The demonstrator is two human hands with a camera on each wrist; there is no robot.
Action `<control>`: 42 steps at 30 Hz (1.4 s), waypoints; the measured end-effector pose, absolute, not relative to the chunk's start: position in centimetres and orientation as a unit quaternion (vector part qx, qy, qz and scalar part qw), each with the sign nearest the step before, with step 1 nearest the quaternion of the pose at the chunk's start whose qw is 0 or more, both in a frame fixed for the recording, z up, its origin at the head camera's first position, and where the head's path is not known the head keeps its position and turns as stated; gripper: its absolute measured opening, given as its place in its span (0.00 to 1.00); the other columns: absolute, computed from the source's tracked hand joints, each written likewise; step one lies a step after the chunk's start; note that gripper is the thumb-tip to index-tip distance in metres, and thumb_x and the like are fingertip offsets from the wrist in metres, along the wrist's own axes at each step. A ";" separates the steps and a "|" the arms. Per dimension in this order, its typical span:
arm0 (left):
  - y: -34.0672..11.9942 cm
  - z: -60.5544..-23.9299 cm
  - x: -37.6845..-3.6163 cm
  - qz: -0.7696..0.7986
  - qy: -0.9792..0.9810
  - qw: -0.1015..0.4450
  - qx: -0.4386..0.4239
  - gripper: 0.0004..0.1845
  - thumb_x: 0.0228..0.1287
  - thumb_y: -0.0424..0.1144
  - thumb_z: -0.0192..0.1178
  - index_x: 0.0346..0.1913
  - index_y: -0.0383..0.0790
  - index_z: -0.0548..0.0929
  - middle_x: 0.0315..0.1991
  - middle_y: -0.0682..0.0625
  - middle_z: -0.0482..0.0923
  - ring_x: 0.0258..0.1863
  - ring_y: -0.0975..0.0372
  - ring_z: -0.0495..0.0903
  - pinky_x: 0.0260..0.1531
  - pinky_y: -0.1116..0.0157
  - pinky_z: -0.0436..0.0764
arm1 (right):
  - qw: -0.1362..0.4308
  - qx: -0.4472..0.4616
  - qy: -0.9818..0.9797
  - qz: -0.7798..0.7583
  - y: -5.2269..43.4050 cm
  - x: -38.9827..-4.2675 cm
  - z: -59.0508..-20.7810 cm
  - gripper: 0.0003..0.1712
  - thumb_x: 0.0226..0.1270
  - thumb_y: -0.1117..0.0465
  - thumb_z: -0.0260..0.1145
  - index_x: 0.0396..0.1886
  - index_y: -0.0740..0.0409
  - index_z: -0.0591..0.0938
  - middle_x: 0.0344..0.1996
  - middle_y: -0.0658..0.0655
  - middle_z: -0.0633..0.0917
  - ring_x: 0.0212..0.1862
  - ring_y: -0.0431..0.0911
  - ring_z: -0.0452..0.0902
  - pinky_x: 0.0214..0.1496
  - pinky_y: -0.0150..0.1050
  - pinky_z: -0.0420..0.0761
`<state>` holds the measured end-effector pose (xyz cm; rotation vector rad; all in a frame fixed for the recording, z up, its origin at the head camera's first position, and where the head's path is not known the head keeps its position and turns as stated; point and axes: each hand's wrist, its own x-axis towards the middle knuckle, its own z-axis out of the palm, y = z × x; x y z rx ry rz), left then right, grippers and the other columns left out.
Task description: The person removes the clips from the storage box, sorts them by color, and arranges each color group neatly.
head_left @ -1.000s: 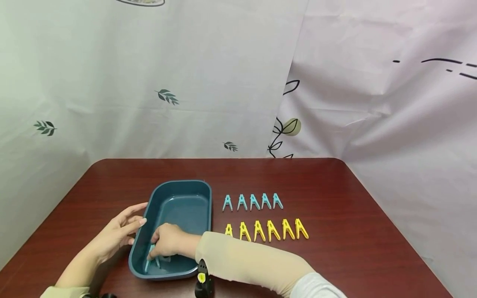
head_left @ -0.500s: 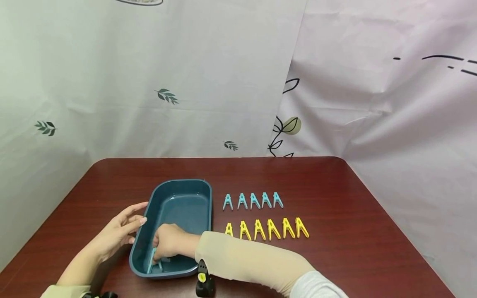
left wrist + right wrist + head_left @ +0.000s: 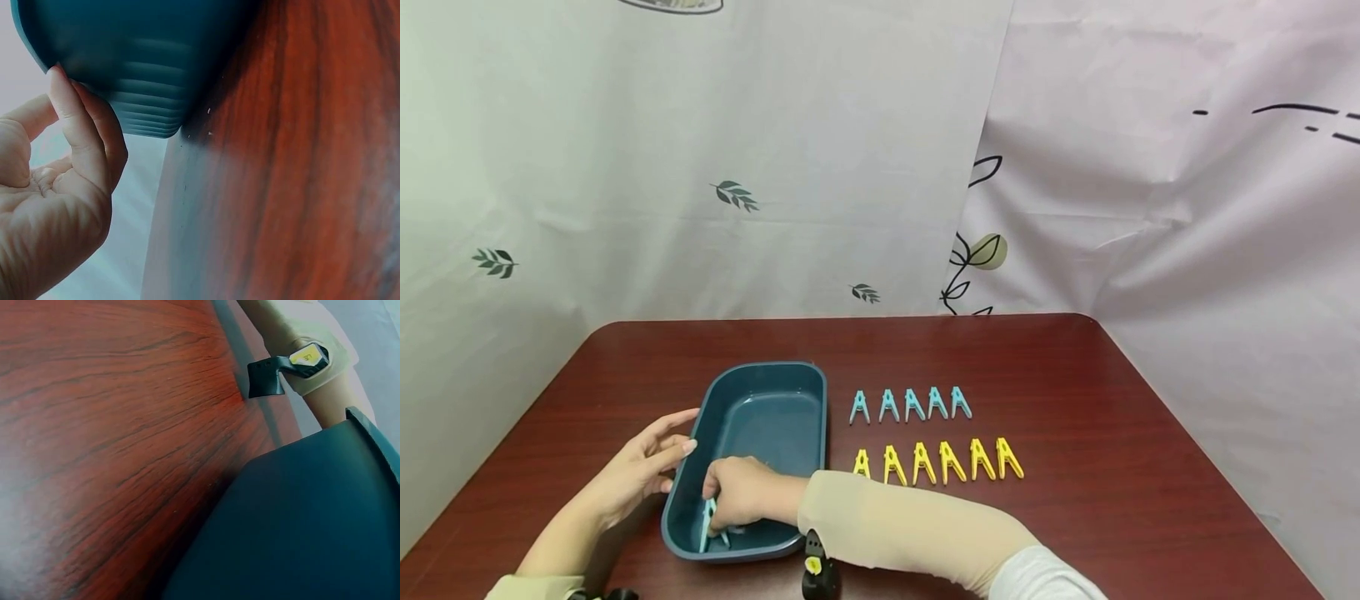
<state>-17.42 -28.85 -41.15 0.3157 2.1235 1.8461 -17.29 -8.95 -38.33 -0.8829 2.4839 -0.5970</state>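
Note:
In the head view a dark teal tray (image 3: 772,433) stands at the middle left of the table. My right hand (image 3: 745,493) reaches into its near end, thumb and fingers pinching a light blue clothespin (image 3: 707,527) close over the tray floor. The hand covers part of that clothespin. Just right of it a bit more light blue (image 3: 725,537) shows, mostly hidden by the fingers. My left hand (image 3: 628,473) rests its thumb and relaxed fingers against the tray's left side. In the left wrist view its fingertips (image 3: 59,78) touch the ribbed outer wall.
Right of the tray several light blue clothespins (image 3: 912,406) lie in a row. Nearer, several yellow clothespins (image 3: 950,462) form a second row, the leftmost partly behind my right sleeve (image 3: 895,523). A pale printed curtain (image 3: 820,167) hangs behind the dark red table (image 3: 1097,500).
Inside the tray's near end, my right hand has shifted slightly right and down with the blue clothespin. The left hand stays where it was on the tray's side.

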 end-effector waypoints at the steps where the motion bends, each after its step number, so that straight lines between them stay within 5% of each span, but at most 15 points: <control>1: -28.8 -41.2 -17.4 0.643 0.742 0.156 0.109 0.21 0.73 0.35 0.47 0.61 0.65 0.64 0.40 0.56 0.81 0.35 0.65 0.81 0.26 0.68 0.81 | 0.222 -0.320 0.894 -0.223 -8.8 -17.3 -38.4 0.15 0.50 0.59 0.76 0.36 0.48 0.80 0.22 0.40 0.78 0.23 0.30 0.72 0.27 0.21 0.69; 22: -28.7 -41.2 -17.2 0.647 0.738 0.159 0.108 0.20 0.74 0.36 0.47 0.60 0.65 0.64 0.40 0.57 0.80 0.33 0.65 0.81 0.26 0.67 0.81 | 0.277 -0.294 0.779 -0.480 -4.7 -17.2 -36.9 0.11 0.58 0.67 0.68 0.41 0.57 0.83 0.24 0.46 0.84 0.22 0.33 0.76 0.26 0.28 0.76; 33: -28.5 -41.5 -17.3 0.657 0.730 0.151 0.111 0.20 0.73 0.35 0.47 0.60 0.64 0.65 0.39 0.57 0.80 0.34 0.65 0.81 0.27 0.66 0.82 | 0.244 -0.255 0.730 -0.585 -0.9 -17.0 -34.8 0.12 0.56 0.71 0.69 0.42 0.65 0.83 0.31 0.58 0.85 0.28 0.34 0.78 0.30 0.27 0.77; 42: -28.8 -41.5 -17.3 0.664 0.724 0.147 0.116 0.21 0.74 0.34 0.47 0.61 0.63 0.65 0.40 0.57 0.80 0.35 0.66 0.81 0.26 0.67 0.81 | 0.227 -0.244 0.716 -0.613 2.2 -17.3 -34.0 0.14 0.60 0.68 0.67 0.46 0.65 0.82 0.35 0.55 0.83 0.32 0.36 0.78 0.36 0.33 0.79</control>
